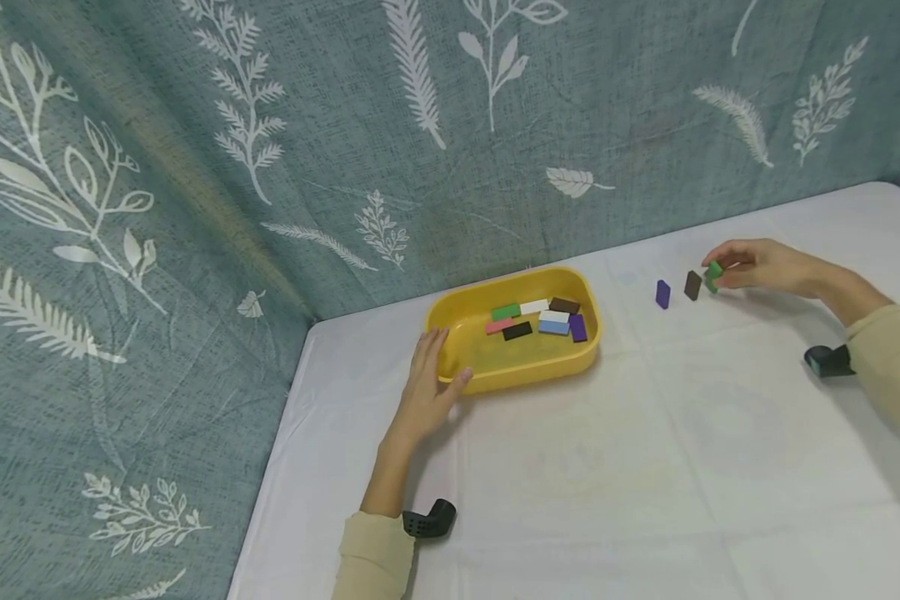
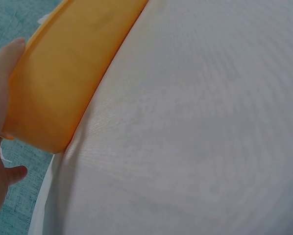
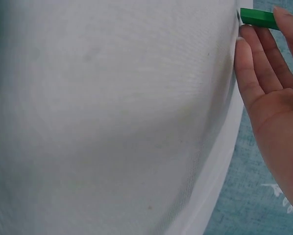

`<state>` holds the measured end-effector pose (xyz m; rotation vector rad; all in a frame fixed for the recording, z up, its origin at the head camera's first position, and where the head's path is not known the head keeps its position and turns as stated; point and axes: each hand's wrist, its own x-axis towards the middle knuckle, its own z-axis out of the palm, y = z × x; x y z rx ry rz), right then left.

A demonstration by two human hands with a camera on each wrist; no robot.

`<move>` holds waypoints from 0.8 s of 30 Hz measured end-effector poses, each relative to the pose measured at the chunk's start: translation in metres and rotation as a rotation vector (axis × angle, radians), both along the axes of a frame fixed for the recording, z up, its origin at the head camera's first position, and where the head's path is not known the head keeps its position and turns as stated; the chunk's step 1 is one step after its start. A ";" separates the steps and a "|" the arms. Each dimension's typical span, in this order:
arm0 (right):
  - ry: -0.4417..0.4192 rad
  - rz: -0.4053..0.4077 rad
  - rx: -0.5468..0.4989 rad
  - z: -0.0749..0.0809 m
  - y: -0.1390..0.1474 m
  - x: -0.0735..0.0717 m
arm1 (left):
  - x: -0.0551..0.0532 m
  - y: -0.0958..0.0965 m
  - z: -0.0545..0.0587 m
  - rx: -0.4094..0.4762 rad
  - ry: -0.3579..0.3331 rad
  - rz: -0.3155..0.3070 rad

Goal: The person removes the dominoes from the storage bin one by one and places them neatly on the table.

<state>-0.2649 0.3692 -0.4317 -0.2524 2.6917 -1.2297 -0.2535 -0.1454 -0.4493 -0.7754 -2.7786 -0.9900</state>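
Cream left sleeve (image 1: 375, 554) nearest me, forearm reaching up over bench (image 1: 570, 467). My left hand (image 1: 417, 396) spread round left end of yellow tray (image 1: 532, 379), thumb at front wall, probably to stop tray sliding. My right hand (image 1: 772, 267) well apart from left, thumb and fingertips pinching green block (image 3: 256, 18), roughly upright; whether it touches bench, cannot tell. Near it brown block (image 1: 692, 285), then purple block (image 1: 663, 294), both standing, gaps between, likely so none knocks neighbour. Inside tray, other blocks (image 1: 517, 331) lie bunched toward right.

White table (image 1: 607, 467), yellow tub (image 1: 532, 378), purple block (image 1: 663, 294); brown block (image 1: 692, 285)
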 end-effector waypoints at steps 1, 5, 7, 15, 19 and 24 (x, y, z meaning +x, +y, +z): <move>-0.001 0.000 -0.001 0.000 0.000 0.000 | 0.000 0.000 0.000 -0.001 0.002 0.000; 0.002 -0.004 -0.005 0.000 -0.001 0.000 | 0.000 0.000 0.000 -0.005 0.002 0.005; 0.003 -0.009 -0.006 0.000 -0.001 0.001 | 0.000 0.001 0.000 -0.008 -0.001 0.007; -0.024 -0.001 0.012 -0.001 0.003 0.003 | 0.003 0.001 -0.003 0.000 -0.019 0.003; -0.021 -0.040 0.027 0.002 0.015 0.015 | 0.003 0.002 -0.003 -0.004 -0.036 -0.003; -0.026 -0.157 -0.095 0.005 0.028 0.040 | -0.001 0.001 0.001 -0.010 -0.027 -0.004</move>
